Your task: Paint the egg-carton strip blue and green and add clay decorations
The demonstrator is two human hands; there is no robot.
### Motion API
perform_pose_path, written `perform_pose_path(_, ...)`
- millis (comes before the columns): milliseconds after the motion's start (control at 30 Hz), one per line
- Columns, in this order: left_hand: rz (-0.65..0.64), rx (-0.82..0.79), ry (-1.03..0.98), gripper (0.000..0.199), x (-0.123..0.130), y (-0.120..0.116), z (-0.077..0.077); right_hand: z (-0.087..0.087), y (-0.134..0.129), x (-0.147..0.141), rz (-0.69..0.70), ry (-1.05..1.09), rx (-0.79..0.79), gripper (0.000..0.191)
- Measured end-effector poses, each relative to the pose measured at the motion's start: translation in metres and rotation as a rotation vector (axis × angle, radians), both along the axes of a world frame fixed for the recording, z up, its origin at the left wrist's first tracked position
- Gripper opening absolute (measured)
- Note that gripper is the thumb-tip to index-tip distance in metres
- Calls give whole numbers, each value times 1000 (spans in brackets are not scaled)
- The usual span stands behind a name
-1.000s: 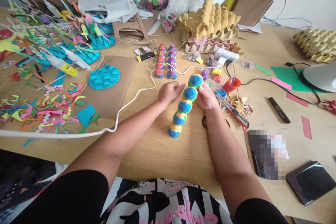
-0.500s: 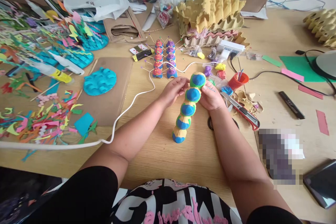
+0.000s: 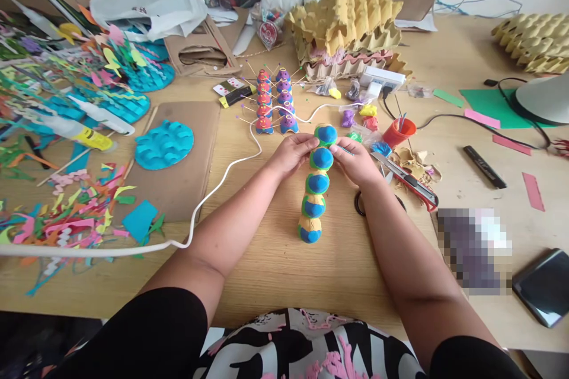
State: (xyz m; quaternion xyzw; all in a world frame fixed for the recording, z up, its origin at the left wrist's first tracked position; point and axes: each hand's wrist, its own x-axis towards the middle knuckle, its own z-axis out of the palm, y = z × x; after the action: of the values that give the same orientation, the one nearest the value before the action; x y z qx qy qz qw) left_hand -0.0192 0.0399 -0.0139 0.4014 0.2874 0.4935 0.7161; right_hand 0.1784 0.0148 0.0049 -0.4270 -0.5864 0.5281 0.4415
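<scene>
A strip of several egg-carton cups (image 3: 318,183), coloured blue and green over tan, points from between my hands toward my body. My left hand (image 3: 293,154) pinches its far end from the left. On the right side of that same end, my right hand (image 3: 354,157) grips it, with a thin blue stick showing by the fingers. Beyond my hands stand two finished-looking rows of cups, one red and blue (image 3: 264,100), one purple and blue (image 3: 285,100), with thin pins sticking out.
Blue clay-covered disc (image 3: 164,144) on cardboard (image 3: 178,189) at left, beside coloured scraps (image 3: 71,213). A white cable (image 3: 194,222) crosses the table. At right are an orange cup (image 3: 399,132), a utility knife (image 3: 411,182) and a black marker (image 3: 484,166). Egg trays (image 3: 347,18) stand behind.
The strip has turned to hang straighter toward my body, its near end shifting slightly right. Both hands still hold the far end. The camera view has shifted a little.
</scene>
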Motion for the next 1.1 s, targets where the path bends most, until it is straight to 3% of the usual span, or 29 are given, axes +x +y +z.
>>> perform_pose_path(167,-11,-15,2,63,0,-1,6,32,0,16,35,-244,167,55)
perform_pose_path(267,-9,-11,1,63,0,-1,6,39,4,19,40,-308,216,55)
perform_pose_path(667,-94,145,281,57,-16,4,6,-1,4,16,-38,-137,145,52)
perform_pose_path(867,-84,148,415,58,-15,1,14,-1,5,23,17,-213,182,52)
perform_pose_path(1100,-51,144,388,52,-12,-3,12,0,5,24,64,-183,173,50)
